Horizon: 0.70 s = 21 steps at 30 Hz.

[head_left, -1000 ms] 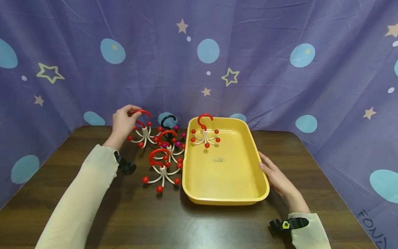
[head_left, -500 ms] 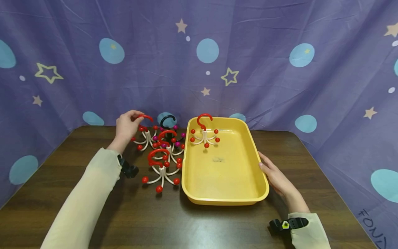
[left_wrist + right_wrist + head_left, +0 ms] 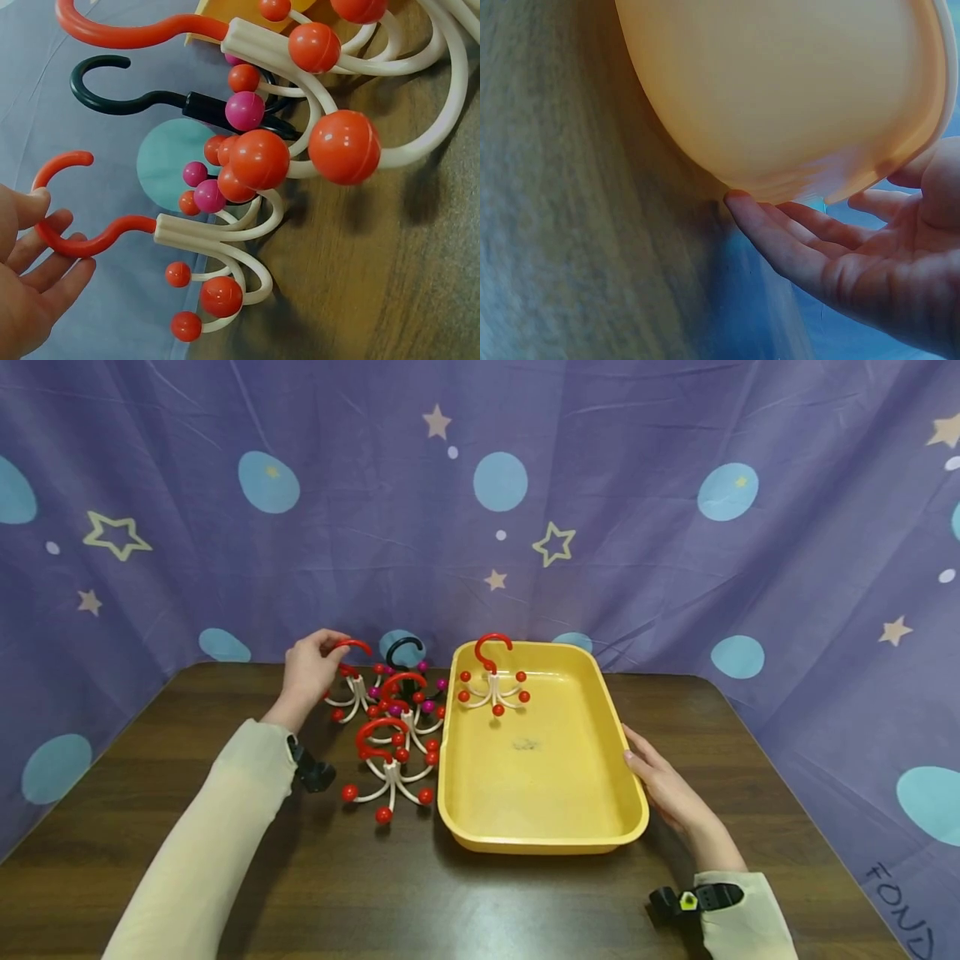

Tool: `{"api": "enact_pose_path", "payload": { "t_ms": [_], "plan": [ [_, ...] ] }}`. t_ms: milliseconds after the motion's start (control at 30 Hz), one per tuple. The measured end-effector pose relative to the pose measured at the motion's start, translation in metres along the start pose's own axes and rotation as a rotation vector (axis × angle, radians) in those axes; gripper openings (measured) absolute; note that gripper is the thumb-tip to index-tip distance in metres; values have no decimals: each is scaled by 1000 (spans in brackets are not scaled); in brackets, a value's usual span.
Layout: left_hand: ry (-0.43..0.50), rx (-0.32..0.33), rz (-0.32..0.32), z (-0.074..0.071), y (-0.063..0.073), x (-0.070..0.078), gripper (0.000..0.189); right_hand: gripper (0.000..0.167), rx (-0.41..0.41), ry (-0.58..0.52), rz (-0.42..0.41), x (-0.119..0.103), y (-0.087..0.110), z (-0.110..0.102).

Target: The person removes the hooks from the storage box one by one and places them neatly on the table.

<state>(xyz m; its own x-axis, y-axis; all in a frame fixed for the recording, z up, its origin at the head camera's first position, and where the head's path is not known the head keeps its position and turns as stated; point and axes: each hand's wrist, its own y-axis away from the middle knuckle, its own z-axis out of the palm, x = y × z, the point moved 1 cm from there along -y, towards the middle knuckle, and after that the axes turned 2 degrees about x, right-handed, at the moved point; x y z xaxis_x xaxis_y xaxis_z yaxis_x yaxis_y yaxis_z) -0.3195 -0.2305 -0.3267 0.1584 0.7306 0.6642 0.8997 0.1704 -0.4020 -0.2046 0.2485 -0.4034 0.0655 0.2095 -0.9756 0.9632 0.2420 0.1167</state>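
Note:
A white hanger with several curved arms, red ball tips and a red hook (image 3: 354,645) is held by my left hand (image 3: 306,670), thumb and fingers around the hook. In the left wrist view this hanger (image 3: 199,231) stands beside the others; I cannot tell whether its balls touch the table. Two more red-hooked hangers, one in front (image 3: 392,772) and one in the middle (image 3: 408,722), crowd with a black hanger (image 3: 405,652) that has pink balls. My right hand (image 3: 675,797) holds the right side of a yellow tray (image 3: 543,843), thumb at the rim, fingers along the outer wall.
Another red-hooked hanger (image 3: 493,685) stands in the tray's far left corner. The brown wooden table (image 3: 360,893) ends at a purple curtain (image 3: 637,577) with stars and blue dots behind it.
My left hand has moved right and slightly nearer with the hanger, bringing it closer to the black one. The right hand and the tray have stayed in place.

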Motion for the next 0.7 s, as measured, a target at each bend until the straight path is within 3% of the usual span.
{"api": "enact_pose_path", "payload": {
  "t_ms": [167, 400, 700],
  "plan": [
    [-13, -2, 23, -1, -1, 1, 26, 57, -1, 2, -3, 0, -1, 0],
    [-36, -2, 77, -5, -3, 18, 26, 57, 6, 3, -6, 0, 1, 0],
    [-74, -84, 105, -13, -10, 38, 27, 57, 6, 7, -8, -2, 2, 1]
  ]
}}
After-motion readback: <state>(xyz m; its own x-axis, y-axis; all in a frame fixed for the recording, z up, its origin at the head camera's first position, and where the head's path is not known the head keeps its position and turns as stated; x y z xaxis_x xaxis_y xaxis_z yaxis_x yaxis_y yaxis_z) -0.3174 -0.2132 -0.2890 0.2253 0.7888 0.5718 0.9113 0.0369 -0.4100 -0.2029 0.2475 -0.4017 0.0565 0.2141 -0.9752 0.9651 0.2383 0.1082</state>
